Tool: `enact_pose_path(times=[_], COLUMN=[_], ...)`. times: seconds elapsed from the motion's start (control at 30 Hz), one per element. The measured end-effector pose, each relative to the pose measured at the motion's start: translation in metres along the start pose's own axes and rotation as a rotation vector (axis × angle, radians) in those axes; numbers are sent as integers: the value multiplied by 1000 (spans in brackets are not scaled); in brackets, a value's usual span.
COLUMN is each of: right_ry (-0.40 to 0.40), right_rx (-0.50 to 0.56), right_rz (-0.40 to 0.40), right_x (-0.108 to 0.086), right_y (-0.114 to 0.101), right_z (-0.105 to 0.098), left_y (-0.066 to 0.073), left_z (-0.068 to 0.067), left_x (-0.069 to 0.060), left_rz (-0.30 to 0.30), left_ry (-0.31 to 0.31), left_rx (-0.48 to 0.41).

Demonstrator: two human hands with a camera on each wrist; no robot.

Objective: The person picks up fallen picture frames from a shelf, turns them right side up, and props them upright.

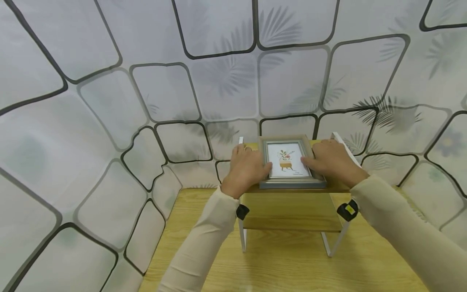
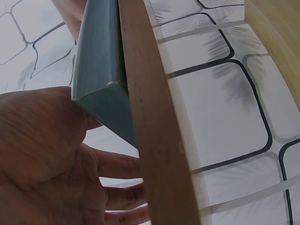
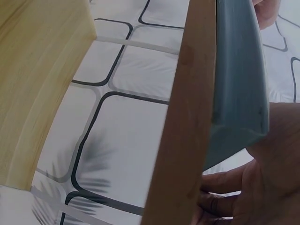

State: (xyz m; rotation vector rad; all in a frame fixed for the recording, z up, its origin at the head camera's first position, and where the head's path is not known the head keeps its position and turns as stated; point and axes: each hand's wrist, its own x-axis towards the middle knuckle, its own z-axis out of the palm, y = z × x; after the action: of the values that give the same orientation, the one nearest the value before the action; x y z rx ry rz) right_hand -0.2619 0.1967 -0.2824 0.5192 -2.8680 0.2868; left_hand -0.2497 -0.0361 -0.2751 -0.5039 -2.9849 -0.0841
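A picture frame (image 1: 292, 184) with a silvery-beige border lies face up on the top board of a small two-tier wooden shelf (image 1: 292, 224). Its print shows a potted plant. My left hand (image 1: 249, 164) holds the frame's left side, its thumb over the border. On the opposite side my right hand (image 1: 332, 160) grips likewise, thumb at the picture's right edge. From the left wrist, the blue-grey frame edge (image 2: 101, 51) sits against the brown board edge (image 2: 154, 122), and fingers reach the board. The right wrist view mirrors this, with the frame edge (image 3: 239, 70) beside the palm; fingertips are partly hidden.
White metal legs (image 1: 243, 237) carry the shelf on a yellow wood-grain surface (image 1: 284, 267). Behind and to the left stands patterned cloth or paper walling (image 1: 226, 89) with dark rounded outlines and leaf prints. White side bars (image 1: 344, 147) rise at the shelf's ends.
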Motion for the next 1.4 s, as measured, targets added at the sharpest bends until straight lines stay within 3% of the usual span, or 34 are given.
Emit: enact_pose_path(times=[0.4, 0.57, 0.77, 1.07, 1.23, 1.4], right_ry=[-4, -38, -16, -8, -16, 11], right_rx=[119, 173, 213, 227, 223, 248], right_rz=[77, 131, 151, 162, 156, 181], right_x=[-6, -8, -9, -10, -11, -12], right_y=[-5, -7, -10, -10, -10, -10], right_z=[-4, -9, -14, -20, -23, -26], left_y=[-1, 1, 2, 5, 6, 6], left_z=[1, 0, -2, -1, -2, -3], left_x=[-1, -3, -5, -4, -4, -4], left_rz=[13, 31, 56, -1, -38, -38], left_ry=[60, 131, 221, 239, 218, 202], left_rx=[-46, -64, -114, -212, -275, -356])
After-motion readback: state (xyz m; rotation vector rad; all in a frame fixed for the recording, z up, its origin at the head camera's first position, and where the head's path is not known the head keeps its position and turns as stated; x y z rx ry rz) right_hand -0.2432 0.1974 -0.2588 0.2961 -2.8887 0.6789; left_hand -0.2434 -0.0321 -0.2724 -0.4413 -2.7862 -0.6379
